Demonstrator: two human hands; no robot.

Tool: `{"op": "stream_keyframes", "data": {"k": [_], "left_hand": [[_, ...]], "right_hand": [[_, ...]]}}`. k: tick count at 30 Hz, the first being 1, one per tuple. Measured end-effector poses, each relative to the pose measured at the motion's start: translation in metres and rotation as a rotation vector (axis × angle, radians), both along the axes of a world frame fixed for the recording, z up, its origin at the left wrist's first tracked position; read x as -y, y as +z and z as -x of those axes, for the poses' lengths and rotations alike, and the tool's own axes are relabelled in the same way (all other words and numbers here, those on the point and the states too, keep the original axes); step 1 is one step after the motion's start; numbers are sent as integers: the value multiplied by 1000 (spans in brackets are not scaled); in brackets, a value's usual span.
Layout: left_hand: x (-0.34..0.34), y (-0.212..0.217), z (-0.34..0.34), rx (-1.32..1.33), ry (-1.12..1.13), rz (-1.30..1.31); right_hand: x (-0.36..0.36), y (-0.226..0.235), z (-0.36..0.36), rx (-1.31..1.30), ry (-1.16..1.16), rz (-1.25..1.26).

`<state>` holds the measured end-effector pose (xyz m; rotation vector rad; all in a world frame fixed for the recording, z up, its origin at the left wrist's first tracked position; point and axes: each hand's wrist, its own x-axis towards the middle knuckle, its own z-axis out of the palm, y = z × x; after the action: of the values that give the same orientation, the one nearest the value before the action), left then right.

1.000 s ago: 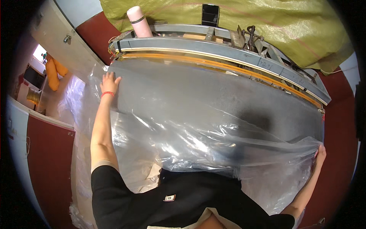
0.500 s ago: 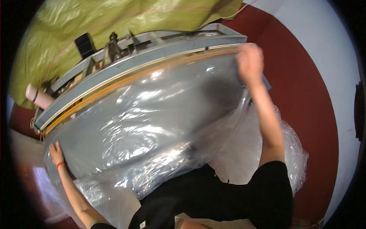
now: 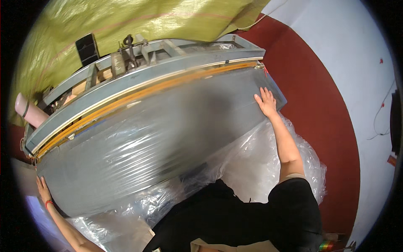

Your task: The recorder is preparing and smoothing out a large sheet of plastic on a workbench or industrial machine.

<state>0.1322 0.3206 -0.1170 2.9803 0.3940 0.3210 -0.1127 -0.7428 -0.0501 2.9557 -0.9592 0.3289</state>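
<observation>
A clear plastic sheet (image 3: 138,147) lies over a wide grey work surface (image 3: 218,101) in front of me. Fine creases run through its left and middle part, and its loose end hangs in folds over the near edge. My right hand (image 3: 266,102) rests flat on the right end of the surface, fingers spread. At the far left end, my left hand (image 3: 43,190) lies against the edge with its fingers stretched out. A red cord bracelet circles that wrist. Neither hand grips anything.
Behind the surface runs a grey metal frame (image 3: 168,63) with an orange strip (image 3: 126,93) along it. A pink bottle (image 3: 31,111) and a dark phone-like slab (image 3: 87,49) stand there. Yellow-green sheeting (image 3: 168,21) hangs behind. Bunched clear plastic (image 3: 302,155) sits at the right.
My right hand has come down from the far right corner toward me and opened flat. My left hand has shifted outward and nearer. The plastic now lies flatter, with straighter creases.
</observation>
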Motion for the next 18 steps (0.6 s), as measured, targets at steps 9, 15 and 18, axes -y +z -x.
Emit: {"op": "stream_keyframes", "data": {"k": [9, 15, 18], "left_hand": [[93, 79, 133, 574, 89, 27], [142, -10, 324, 502, 251, 278], [131, -63, 453, 445, 599, 278]], "right_hand": [[-69, 22, -70, 248, 443, 163], [31, 0, -87, 124, 501, -233], [45, 0, -116, 423, 605, 120]]}}
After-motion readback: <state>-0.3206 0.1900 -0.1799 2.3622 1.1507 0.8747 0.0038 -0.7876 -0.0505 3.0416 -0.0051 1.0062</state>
